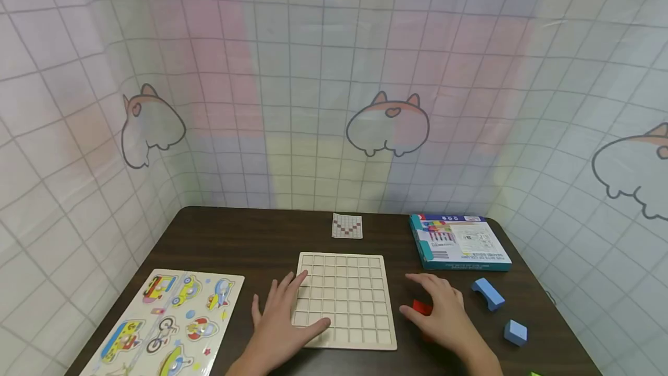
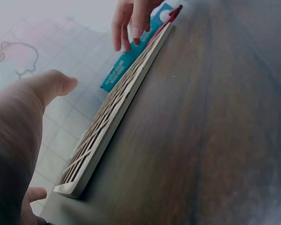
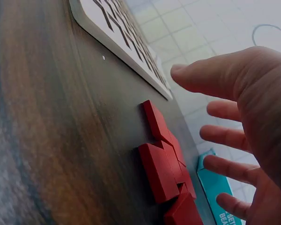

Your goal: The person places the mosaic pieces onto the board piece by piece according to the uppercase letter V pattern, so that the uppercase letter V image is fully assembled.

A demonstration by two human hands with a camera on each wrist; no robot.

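your 2 hands are well apart, 1 on each side of the pale grid board, which lies flat on the dark table in front of you. your left hand has its fingers spread and its thumb held out wide; in the head view it overlaps the board's left side, though you cannot tell from these pictures whether the fingertips touch it. your right hand is just to the right of the board, thumb and fingers apart with a gap between them, and holds nothing. the red blocks sit below it in a close cluster on the table, near the board's edge; in the right wrist view your thumb is clear of them.

to the right of that hand you have a blue arch block and, nearer to you, a blue cube. a green piece just shows at the bottom edge. beyond your right hand lies a teal-sided box. behind the board is a small card with a grid pattern. on your left lies a picture board with vehicles, including 1 bicycle.
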